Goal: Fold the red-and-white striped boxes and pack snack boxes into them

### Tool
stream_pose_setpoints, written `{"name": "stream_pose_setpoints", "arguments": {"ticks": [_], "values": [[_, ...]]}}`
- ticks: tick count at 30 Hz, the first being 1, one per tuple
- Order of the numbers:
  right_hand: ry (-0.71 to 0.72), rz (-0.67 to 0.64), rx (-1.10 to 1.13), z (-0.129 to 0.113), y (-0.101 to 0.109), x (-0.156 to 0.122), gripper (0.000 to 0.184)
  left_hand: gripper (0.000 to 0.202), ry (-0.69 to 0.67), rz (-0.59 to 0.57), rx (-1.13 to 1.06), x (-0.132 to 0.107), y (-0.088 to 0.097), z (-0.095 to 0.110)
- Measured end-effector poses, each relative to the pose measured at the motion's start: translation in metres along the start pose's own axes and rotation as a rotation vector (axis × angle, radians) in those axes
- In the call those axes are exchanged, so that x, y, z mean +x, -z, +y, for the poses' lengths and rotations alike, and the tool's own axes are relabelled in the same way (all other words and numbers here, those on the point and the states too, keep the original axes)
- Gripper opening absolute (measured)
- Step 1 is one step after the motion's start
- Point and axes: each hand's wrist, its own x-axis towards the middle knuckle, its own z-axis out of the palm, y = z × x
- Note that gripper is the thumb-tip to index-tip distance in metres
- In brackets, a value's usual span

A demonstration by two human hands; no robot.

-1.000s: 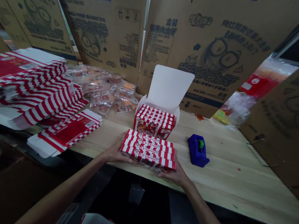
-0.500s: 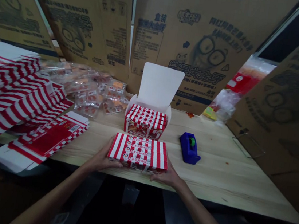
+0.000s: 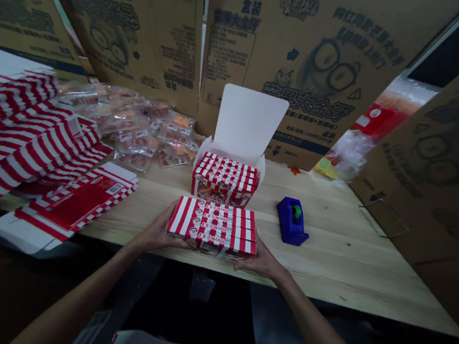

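Note:
Between my two hands is a row of small red-and-white striped boxes (image 3: 214,226), pressed together at the table's front edge. My left hand (image 3: 159,231) grips the left end of the row, and my right hand (image 3: 261,259) grips the right end. Directly behind stands an open carton (image 3: 220,194) in the same stripes, its white lid (image 3: 251,121) raised. Several more striped boxes (image 3: 229,172) fill that carton, their tops showing. The undersides of the boxes I hold are hidden.
A blue tape dispenser (image 3: 292,221) sits to the right on the wooden table (image 3: 327,264). Flat striped cartons (image 3: 26,139) are piled at the left, beside clear packets (image 3: 133,131) of small orange pieces. Large cardboard boxes (image 3: 245,55) wall the back and right.
My view has tilted slightly, so the table things sit a little higher in the picture. Both hands keep hold of the row of boxes, with little other movement.

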Motion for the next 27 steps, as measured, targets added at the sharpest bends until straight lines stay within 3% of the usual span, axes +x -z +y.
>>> {"name": "stream_pose_setpoints", "arguments": {"ticks": [2,5,7,10,13,15,23,27], "values": [[0.008,-0.073,-0.089,-0.023,0.015,-0.002,0.117,0.11,-0.007,0.001,-0.005,0.001,0.0,0.0],[0.052,-0.039,-0.395,-0.066,0.032,0.0,0.113,0.113,-0.028,-0.001,0.024,0.001,0.0,-0.006],[0.129,-0.028,-0.624,-0.093,0.033,0.008,0.11,0.114,-0.048,-0.001,0.04,0.001,0.0,-0.01],[0.213,-0.221,-0.864,-0.119,0.017,0.031,0.123,0.118,-0.045,-0.001,0.032,0.001,-0.001,-0.014],[0.17,-0.444,-1.05,-0.123,-0.004,0.057,0.134,0.125,-0.012,0.011,-0.011,-0.001,-0.005,-0.016],[0.131,-0.507,-1.117,-0.122,-0.013,0.068,0.131,0.126,-0.009,0.023,-0.003,-0.002,-0.006,-0.015],[0.105,-0.478,-1.114,-0.132,-0.013,0.066,0.113,0.131,0.009,0.048,0.049,-0.003,-0.002,0.003],[0.122,-0.436,-1.095,-0.119,-0.018,0.065,0.106,0.131,0.029,0.071,0.013,-0.007,-0.009,-0.007]]}}
